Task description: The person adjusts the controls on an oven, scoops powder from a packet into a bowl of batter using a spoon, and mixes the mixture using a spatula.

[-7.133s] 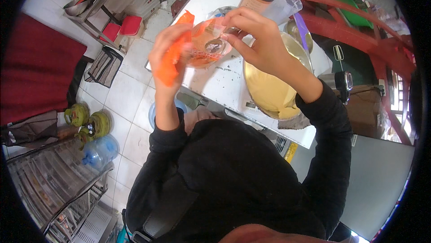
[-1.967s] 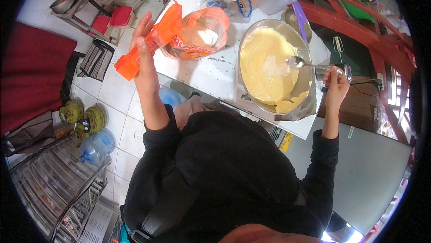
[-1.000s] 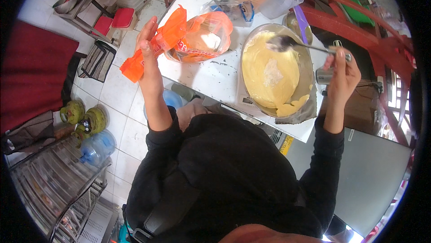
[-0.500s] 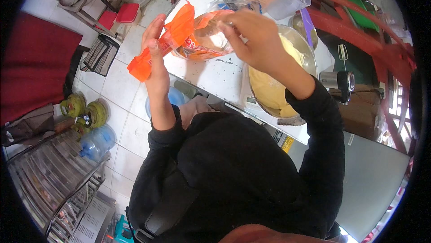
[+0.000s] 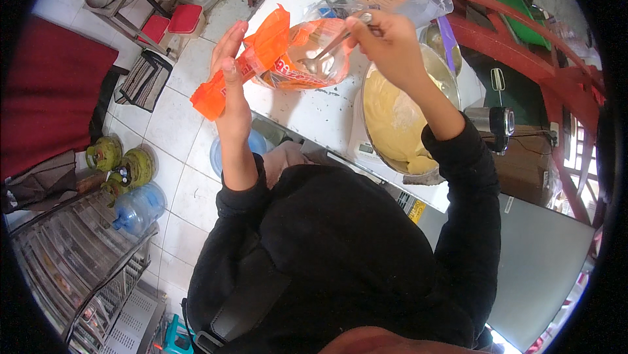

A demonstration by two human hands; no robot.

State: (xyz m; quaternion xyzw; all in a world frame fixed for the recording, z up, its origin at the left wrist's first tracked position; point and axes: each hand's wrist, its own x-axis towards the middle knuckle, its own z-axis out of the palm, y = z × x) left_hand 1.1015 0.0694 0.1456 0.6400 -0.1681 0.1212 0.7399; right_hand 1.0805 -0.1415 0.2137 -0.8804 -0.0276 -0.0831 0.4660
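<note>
My left hand (image 5: 230,86) grips the folded-over side of an orange plastic bag (image 5: 299,81), thumb on one side and fingers stretched up along the other. The bag stands on the table with its mouth open and white powder inside. My right hand (image 5: 391,41) pinches the handle of a metal spoon (image 5: 335,48), whose bowl end dips into the bag's mouth. Below my right forearm sits a large metal bowl (image 5: 451,86) of creamy yellow mixture (image 5: 387,117), with a paler powdery patch on top. The bowl rests on what looks like a white scale (image 5: 364,151).
A hand mixer (image 5: 492,120) with a wire beater lies right of the bowl. Another clear plastic bag (image 5: 337,7) is behind the orange one. The white table (image 5: 288,109) has its near edge close to my body. Gas cylinders (image 5: 134,166) and a water bottle (image 5: 140,207) stand on the floor at left.
My right hand has shifted up and right from over the bag's mouth, bringing the spoon into clear view. My left hand keeps its hold on the bag, which has moved slightly right.
</note>
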